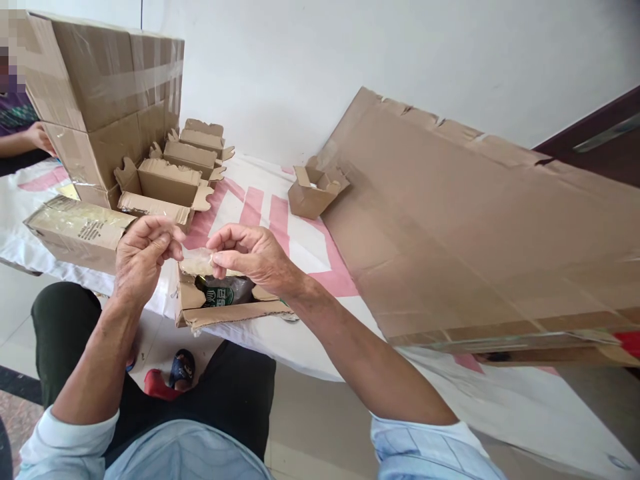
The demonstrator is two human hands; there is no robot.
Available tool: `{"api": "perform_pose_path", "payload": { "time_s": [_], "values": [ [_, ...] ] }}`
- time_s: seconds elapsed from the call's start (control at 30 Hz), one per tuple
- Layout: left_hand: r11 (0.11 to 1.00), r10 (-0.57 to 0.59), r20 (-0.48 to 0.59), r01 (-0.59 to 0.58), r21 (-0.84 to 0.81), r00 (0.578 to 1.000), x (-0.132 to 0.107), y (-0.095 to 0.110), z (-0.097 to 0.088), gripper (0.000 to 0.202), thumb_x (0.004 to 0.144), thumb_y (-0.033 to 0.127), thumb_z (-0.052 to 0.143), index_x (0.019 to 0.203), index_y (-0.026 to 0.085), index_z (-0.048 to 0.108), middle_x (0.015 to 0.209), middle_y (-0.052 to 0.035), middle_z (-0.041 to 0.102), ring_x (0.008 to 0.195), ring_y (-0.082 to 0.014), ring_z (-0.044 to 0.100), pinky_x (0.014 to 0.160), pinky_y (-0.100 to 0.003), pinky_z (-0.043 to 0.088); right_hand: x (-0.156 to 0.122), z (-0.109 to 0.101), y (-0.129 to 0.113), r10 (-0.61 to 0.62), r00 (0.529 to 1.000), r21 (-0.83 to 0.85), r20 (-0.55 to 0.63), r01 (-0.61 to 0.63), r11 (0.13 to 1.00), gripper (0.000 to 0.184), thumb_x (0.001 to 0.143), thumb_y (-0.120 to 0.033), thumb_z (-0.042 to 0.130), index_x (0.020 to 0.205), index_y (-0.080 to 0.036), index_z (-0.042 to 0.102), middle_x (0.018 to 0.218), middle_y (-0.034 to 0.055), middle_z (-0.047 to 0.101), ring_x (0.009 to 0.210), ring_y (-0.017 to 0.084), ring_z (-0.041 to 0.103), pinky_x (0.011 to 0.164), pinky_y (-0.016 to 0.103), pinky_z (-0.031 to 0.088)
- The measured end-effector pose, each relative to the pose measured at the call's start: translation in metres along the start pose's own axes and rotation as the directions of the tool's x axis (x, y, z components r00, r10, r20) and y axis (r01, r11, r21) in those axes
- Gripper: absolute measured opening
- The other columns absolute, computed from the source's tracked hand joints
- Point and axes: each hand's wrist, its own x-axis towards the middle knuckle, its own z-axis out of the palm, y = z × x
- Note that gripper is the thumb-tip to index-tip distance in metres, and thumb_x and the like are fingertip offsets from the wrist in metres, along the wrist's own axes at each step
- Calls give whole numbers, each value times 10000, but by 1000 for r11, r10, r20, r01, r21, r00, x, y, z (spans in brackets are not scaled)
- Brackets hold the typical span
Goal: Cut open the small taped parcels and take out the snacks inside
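Over a small open cardboard box (235,311) at the table's front edge, both my hands are closed in a pinch. My right hand (250,253) grips a short piece of clear tape (199,254) between thumb and fingers. The tape's other end reaches the fingertips of my left hand (150,250), which is curled shut on it. Inside the box lies a clear-wrapped item with a green label (219,297); the box flaps partly cover it. Left of my left hand lies a closed, taped cardboard box (80,230) with printing on top.
Several open small boxes (170,183) stand in a row behind my left hand, beside stacked large cartons (110,87). Another small open box (317,193) leans by a big cardboard sheet (475,233) on the right. A co-worker's hand (41,138) shows at far left.
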Motion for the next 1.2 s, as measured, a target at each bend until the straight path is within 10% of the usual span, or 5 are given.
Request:
{"api": "perform_pose_path", "payload": {
  "time_s": [0.13,0.3,0.5,0.7,1.2],
  "values": [
    [987,-160,110,159,18,981,-3,9,2,110,782,228,833,774,174,737,664,11,595,513,-86,494,534,-243,538,3,0,-3,16,1000,-37,27,-15,999,241,865,-326,889,976,-209,710,766,-34,720,683,120,693,695,285,635],
    [981,-193,199,188,42,961,-6,17,4,585,866,535,948,628,201,531,652,35,449,521,-83,427,509,-255,496,4,3,-7,27,999,-54,20,-26,998,225,827,-291,890,948,-211,718,782,-31,721,694,118,693,691,272,623],
    [973,-174,232,130,193,957,-11,17,-3,549,889,725,917,821,199,780,562,55,426,496,-97,389,493,-249,399,5,8,-9,21,999,-91,25,-18,996,209,822,-271,870,957,-205,724,766,-39,693,696,108,646,666,254,586],
    [883,-97,177,2,470,979,-16,29,-2,359,817,512,1008,789,199,835,544,15,597,485,-103,455,465,-245,276,6,7,-9,-5,999,-119,38,9,993,238,852,-323,909,951,-204,729,804,-29,696,721,111,643,691,263,598],
    [903,-32,93,-11,430,995,-23,29,8,316,848,423,966,712,213,773,558,13,621,492,-113,495,487,-247,360,4,6,-4,-40,999,-148,-5,39,988,504,895,-687,925,842,-204,787,773,22,775,682,150,719,694,311,660]
  ]
}}
